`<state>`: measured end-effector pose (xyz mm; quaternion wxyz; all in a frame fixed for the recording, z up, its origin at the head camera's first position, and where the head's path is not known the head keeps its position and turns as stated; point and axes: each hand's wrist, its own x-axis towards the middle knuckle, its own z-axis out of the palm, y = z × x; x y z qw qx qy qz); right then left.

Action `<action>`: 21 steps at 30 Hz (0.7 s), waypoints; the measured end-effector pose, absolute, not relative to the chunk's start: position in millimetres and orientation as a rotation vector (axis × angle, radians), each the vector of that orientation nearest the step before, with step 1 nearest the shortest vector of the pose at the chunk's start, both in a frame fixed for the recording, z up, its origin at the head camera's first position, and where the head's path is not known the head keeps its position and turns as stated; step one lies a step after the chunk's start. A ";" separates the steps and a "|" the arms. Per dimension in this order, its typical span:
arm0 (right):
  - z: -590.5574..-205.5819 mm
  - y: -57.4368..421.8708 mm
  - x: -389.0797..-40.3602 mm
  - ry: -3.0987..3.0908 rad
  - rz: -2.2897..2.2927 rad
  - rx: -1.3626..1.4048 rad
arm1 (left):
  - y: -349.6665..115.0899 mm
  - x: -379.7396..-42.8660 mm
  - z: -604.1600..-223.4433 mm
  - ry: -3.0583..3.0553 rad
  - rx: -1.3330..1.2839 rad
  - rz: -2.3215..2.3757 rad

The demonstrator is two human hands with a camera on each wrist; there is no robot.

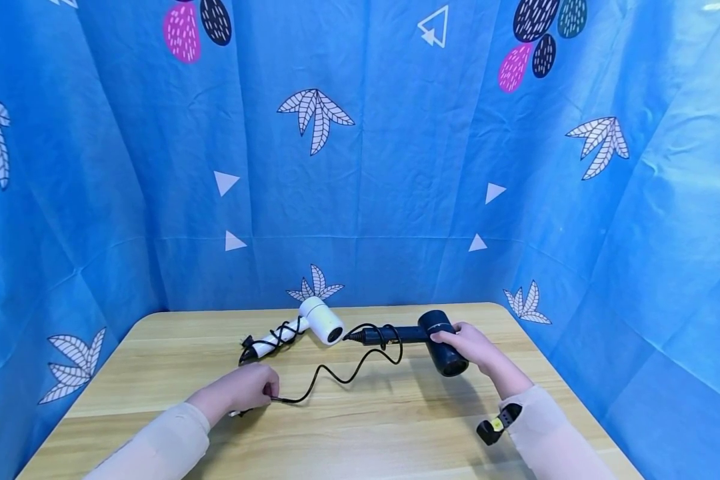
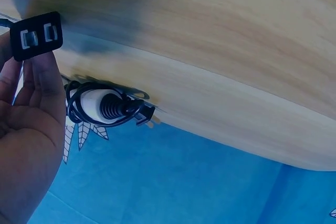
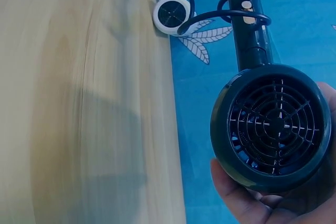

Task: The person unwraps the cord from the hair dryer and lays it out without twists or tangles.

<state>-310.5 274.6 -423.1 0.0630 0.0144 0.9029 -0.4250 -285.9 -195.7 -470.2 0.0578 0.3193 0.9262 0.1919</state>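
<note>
My right hand (image 1: 471, 343) grips a black hair dryer (image 1: 446, 360) by its barrel, above the right side of the table, handle pointing left. In the right wrist view its round grille (image 3: 275, 124) faces the camera. The black cord (image 1: 353, 379) loops round the handle and runs in a wavy line to my left hand (image 1: 243, 388). That hand pinches the black plug (image 2: 37, 35), whose two metal prongs face the left wrist camera. Just beyond the left hand lies a white hair dryer (image 1: 319, 319), black cord wound round its handle. Some left fingers are hidden in the head view.
The wooden table (image 1: 336, 440) spreads under both hands. Blue patterned curtains (image 1: 360, 180) enclose its back and sides. A black strap (image 1: 498, 425) with a yellow mark sits at the right wrist. The white dryer's own plug (image 2: 146, 114) sticks out by its handle end.
</note>
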 end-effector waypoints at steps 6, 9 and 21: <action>-422.6 273.1 -309.7 2.714 -1.298 0.041 | -196.5 -286.2 -470.9 2.817 0.974 0.582; -422.6 272.3 -309.4 2.707 -1.306 0.036 | -196.9 -286.9 -472.1 2.824 0.996 0.578; -424.4 271.9 -309.6 2.712 -1.296 0.042 | -197.1 -287.8 -474.2 2.816 1.019 0.595</action>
